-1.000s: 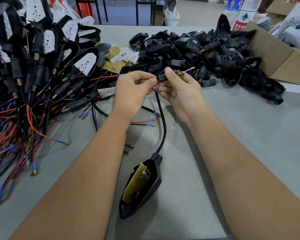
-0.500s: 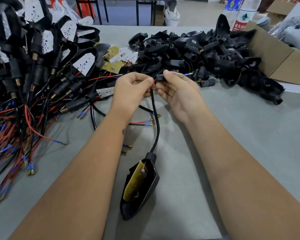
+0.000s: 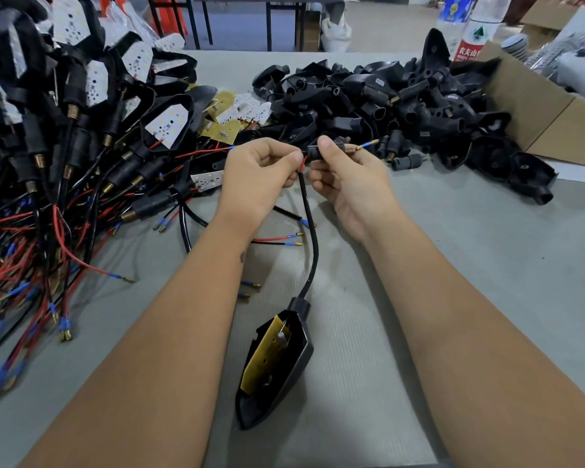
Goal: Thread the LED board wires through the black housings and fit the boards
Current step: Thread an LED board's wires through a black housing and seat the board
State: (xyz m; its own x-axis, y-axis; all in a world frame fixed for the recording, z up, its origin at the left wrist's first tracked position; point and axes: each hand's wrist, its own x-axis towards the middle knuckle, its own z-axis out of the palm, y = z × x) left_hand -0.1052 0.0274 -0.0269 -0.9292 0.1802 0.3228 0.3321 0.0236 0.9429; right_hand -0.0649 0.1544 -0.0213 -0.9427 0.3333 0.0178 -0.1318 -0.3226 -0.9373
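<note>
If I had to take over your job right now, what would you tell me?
Left hand pinches the red wire where it leaves the black cable. Right hand holds the small black stem piece, with a blue-tipped wire poking out past its brass thread.
The cable runs down to the housing on the table, yellow board sitting in it.
Left: pull the wires fully through, then take the next from the empty housings pile.

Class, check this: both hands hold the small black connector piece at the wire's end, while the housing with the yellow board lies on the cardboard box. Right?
Not quite. The head view shows the housing lying on the grey table, not the cardboard box. Left hand and right hand do hold the connector piece.
</note>
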